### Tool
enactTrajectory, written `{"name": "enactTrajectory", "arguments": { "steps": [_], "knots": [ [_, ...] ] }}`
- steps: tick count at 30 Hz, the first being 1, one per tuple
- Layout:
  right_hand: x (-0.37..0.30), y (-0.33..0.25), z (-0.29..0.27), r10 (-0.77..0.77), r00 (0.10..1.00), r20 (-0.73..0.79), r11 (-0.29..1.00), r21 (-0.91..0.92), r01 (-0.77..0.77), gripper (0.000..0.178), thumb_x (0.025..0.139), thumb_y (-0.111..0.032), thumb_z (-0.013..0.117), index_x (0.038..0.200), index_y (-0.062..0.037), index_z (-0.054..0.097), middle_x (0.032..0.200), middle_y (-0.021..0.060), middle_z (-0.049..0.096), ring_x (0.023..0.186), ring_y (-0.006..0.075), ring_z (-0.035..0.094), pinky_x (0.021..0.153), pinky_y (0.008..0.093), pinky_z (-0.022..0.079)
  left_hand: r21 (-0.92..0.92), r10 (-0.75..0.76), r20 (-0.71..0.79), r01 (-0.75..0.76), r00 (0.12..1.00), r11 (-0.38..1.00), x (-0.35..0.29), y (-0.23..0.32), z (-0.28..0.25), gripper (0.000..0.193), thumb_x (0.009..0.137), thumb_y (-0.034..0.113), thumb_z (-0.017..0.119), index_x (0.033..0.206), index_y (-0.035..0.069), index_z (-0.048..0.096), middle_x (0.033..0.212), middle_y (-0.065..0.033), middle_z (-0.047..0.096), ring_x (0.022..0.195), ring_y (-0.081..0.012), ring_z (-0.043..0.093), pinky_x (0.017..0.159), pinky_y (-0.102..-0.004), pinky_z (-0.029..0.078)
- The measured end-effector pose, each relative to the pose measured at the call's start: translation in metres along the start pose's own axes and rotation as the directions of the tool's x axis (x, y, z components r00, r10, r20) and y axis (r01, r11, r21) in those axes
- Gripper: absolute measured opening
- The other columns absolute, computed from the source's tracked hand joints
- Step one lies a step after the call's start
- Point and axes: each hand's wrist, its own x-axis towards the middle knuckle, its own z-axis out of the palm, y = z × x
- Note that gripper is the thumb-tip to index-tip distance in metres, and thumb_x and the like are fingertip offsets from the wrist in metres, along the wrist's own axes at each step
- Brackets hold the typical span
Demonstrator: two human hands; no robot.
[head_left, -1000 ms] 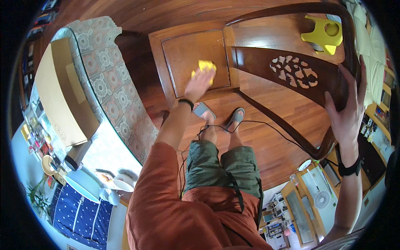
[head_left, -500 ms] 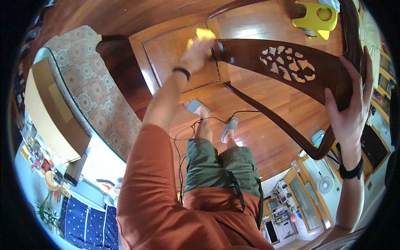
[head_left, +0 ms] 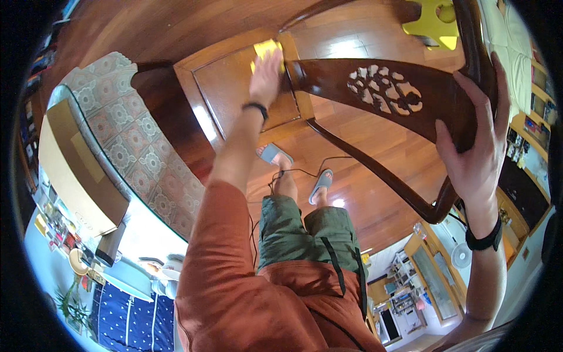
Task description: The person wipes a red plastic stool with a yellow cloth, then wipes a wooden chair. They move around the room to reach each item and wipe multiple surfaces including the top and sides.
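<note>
A dark, glossy wooden chair takes up the upper middle, with a framed square seat (head_left: 234, 94) and a back splat (head_left: 334, 77) pierced by a carved openwork pattern. My left hand (head_left: 267, 79) presses a yellow cloth (head_left: 267, 48) onto the seat near the foot of the splat. The palm covers part of the cloth, which shows beyond the fingers. At the right, my right hand (head_left: 478, 141) grips the top of the chair back (head_left: 466, 111), thumb on the splat side and fingers stretched along the rail. A dark band circles each wrist.
A table with a patterned cloth (head_left: 141, 135) stands at left, with a cardboard box (head_left: 79, 164) on it. A yellow plastic stool (head_left: 431, 26) is beyond the chair. A dark cable (head_left: 299, 170) runs across the wooden floor near my slippered feet. A white fan (head_left: 461, 255) is lower right.
My left hand and the yellow cloth have moved slightly left over the seat. The right hand keeps its place on the chair back; the whole view has shifted a little.
</note>
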Motion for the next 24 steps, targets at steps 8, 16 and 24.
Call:
{"name": "enactTrajectory", "arguments": {
  "steps": [8,16,24],
  "knots": [
    [-0.002,0.014,0.003,-0.020,0.999,0.031,0.999,-0.044,0.021,0.062,0.087,-0.005,0.077,0.147,-0.0151,0.064,0.170,0.0238,0.031,0.143,0.0432,0.054,0.108,0.0467,0.060,-0.493,0.073,-0.045,-0.086,0.996,0.866,0.046,-0.017,0.005,0.074,0.100,0.012,0.059,0.168,0.005,0.031,0.177,-0.0092,0.028,0.165,-0.0316,0.021,0.135,-0.0489,0.020],
    [-0.002,0.009,0.002,-0.026,0.999,-0.030,0.999,0.036,0.027,0.059,0.087,0.002,0.070,0.144,-0.0132,0.066,0.170,0.0226,0.034,0.147,0.0436,0.050,0.117,0.0487,0.050,-0.517,0.115,-0.022,-0.110,0.993,0.849,-0.038,0.051,-0.009,0.078,0.103,0.024,0.058,0.168,-0.002,0.026,0.177,-0.0145,0.025,0.165,-0.0344,0.019,0.135,-0.0507,0.015],
    [-0.005,0.003,0.005,0.044,0.998,-0.050,0.995,0.095,-0.039,0.059,0.088,0.004,0.068,0.143,-0.0171,0.066,0.170,0.0206,0.035,0.149,0.0446,0.048,0.115,0.0495,0.051,-0.773,0.246,-0.061,-0.202,0.967,0.601,-0.139,0.120,-0.021,0.073,0.096,0.010,0.064,0.163,0.001,0.038,0.171,-0.0125,0.037,0.161,-0.0312,0.030,0.133,-0.0492,0.024]
  ]
}}
